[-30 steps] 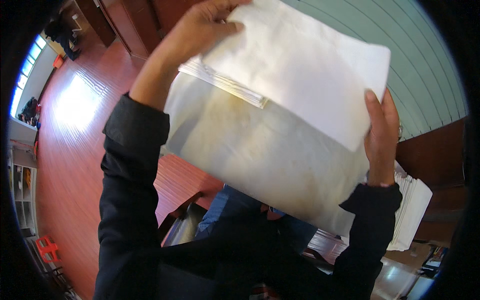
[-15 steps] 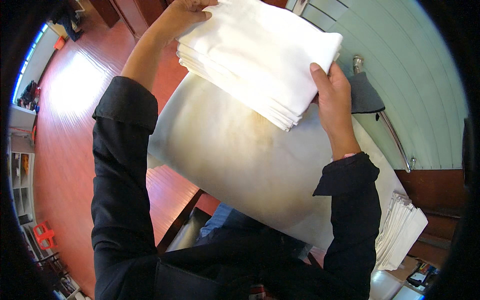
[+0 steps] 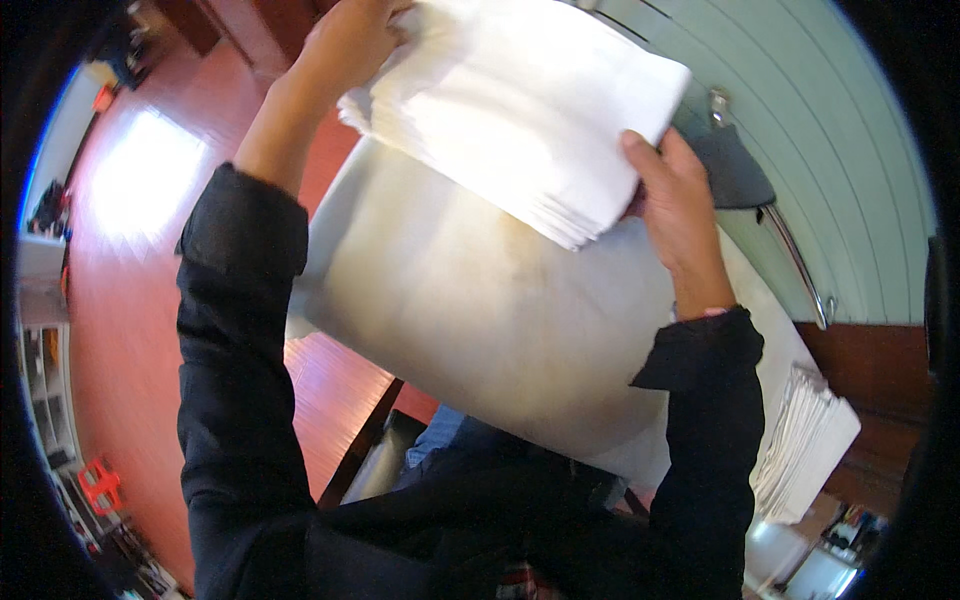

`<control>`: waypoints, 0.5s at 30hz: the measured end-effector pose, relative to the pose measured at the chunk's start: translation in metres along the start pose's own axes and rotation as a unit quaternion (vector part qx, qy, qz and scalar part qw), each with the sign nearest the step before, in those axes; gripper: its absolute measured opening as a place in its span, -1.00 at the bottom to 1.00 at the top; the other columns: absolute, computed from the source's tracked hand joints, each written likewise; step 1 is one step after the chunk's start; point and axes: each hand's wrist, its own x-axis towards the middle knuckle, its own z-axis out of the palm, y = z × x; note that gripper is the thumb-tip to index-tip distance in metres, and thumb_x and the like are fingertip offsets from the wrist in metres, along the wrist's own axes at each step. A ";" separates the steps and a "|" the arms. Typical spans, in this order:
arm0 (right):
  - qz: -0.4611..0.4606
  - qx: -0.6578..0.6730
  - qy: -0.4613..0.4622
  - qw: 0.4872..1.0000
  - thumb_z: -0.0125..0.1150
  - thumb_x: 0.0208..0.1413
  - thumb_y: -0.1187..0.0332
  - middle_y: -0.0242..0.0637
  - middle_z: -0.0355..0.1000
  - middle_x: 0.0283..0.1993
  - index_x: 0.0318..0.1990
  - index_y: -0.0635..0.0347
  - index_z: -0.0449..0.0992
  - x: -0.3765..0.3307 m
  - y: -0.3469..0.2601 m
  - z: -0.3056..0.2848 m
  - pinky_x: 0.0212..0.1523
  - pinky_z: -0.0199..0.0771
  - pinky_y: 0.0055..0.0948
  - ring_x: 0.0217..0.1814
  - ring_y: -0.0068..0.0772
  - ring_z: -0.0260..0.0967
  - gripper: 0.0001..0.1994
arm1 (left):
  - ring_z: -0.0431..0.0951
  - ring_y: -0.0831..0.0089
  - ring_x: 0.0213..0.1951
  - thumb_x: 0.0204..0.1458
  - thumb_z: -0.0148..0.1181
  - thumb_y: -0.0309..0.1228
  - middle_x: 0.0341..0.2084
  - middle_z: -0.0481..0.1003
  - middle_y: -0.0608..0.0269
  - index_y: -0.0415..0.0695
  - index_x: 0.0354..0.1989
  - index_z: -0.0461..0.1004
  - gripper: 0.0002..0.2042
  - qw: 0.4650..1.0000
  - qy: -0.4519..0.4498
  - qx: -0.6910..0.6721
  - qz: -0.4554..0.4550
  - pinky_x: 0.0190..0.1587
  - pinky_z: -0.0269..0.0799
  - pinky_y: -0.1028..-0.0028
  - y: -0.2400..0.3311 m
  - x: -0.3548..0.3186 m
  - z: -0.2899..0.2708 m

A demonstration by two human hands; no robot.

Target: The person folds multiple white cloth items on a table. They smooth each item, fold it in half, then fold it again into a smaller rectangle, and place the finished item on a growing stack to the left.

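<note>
Currently L hand (image 3: 352, 42) pinching white stack (image 3: 545, 110) @ far-L corner, R hand (image 3: 680, 195) pinching R edge, thumb atop.

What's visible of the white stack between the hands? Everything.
The white stack of folded rectangular sheets looks like cloth or paper. Layers show along its near edge, uneven at left end; its far edge partly leaves frame. It's angled in view over a pale, stained flat surface; contact unclear. The right hand's grip pinches its right edge, thumb on top; the left hand's grip touches its left end.
</note>
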 end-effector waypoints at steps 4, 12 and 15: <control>-0.105 -0.088 0.056 0.989 0.31 0.29 0.31 -0.04 0.60 -0.19 0.19 0.40 0.28 -0.006 0.018 -0.007 -0.33 0.69 -0.25 -0.26 -0.26 0.65 -0.53 | 0.52 0.12 0.25 0.24 0.26 -0.39 0.28 0.44 -0.03 -0.03 0.37 0.41 -0.50 0.975 0.123 0.074 0.167 0.32 0.39 0.26 0.052 -0.021 0.023; -0.247 -0.313 0.085 0.913 0.30 0.12 0.41 0.13 0.48 -0.05 0.06 0.38 0.45 -0.089 0.071 -0.065 0.09 0.47 -0.02 0.03 0.19 0.46 -0.62 | 0.13 0.03 0.51 0.44 -0.06 -0.18 0.48 0.16 -0.11 -0.18 0.46 0.26 -0.49 0.969 -0.076 -0.008 0.236 0.52 0.02 0.21 0.102 -0.034 0.058; -0.222 -0.363 0.134 0.895 0.31 0.18 0.36 0.07 0.50 0.03 0.08 0.36 0.52 -0.148 0.086 -0.142 0.08 0.53 -0.14 0.04 0.06 0.51 -0.64 | 0.11 0.08 0.52 0.45 -0.10 -0.18 0.49 0.15 -0.07 -0.17 0.47 0.26 -0.49 0.963 -0.061 -0.012 0.262 0.52 0.00 0.20 0.087 -0.032 0.061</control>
